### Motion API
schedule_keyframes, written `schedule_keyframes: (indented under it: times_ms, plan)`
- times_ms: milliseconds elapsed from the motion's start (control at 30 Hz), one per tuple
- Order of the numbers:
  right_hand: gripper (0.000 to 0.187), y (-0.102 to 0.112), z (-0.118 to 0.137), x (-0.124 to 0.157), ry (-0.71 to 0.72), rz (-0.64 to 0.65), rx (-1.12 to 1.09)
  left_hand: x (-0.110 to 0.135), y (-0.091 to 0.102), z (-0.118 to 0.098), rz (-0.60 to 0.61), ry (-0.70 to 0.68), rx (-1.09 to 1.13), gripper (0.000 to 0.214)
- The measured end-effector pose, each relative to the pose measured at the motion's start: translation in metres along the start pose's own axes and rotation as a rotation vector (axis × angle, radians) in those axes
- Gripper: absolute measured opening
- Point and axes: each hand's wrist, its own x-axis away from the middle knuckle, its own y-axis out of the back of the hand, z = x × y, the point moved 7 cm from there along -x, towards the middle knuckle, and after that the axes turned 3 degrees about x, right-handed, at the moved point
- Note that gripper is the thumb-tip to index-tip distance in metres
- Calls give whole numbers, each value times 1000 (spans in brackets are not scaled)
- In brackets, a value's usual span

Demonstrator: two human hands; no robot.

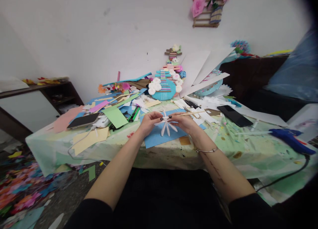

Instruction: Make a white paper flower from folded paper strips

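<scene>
Black sleeves [91,212] lie nearest, before the blue sheet [154,141]. Above that sheet, left hand [149,122] and right hand [185,123] pinch the white star [166,120] near its centre, neither hand nearer; most of its petals fan towards the sleeves. A stick [190,113] crosses the right hand. Beyond the sheet stands a blue ornament [162,92]. No writing is readable.

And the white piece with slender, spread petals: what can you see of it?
The white piece with slender, spread petals looks matt; its material is unclear. Blunt-tipped petals radiate from its middle, several pointing toward the wearer. The bare left hand and bare right hand pinch it near the centre, seen against a flat blue sheet.
</scene>
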Motion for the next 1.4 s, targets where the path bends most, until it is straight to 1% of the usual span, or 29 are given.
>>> schedule_keyframes:
  times_ms: [267, 467, 600, 833, 1000, 1300, 1400]
  plan:
    - [17, 1, 4, 1, 34, -14, 11, 0, 4, 3, -61, 41, -20, 24]
    - [17, 0, 5, 1, 39, -11, -2, 0, 7, 11, -86, 120, -40, 26]
    - [15, 0, 4, 1, 29, -12, 10, 1, 9, 11, -112, 143, -51, 26]
    - [15, 1, 4, 1, 16, -24, -12, -2, 8, 6, -63, 30, -132, 23]
    - [15, 2, 3, -1, 27, -2, 6, -3, 10, 6, -54, -15, -166, 22]
    - [15, 0, 5, 2, 25, 3, -7, -4, 10, 5, -51, -21, -169, 21]
    - [15, -1, 4, 2, 11, 3, -26, -2, 10, 6, -74, 26, -99, 17]
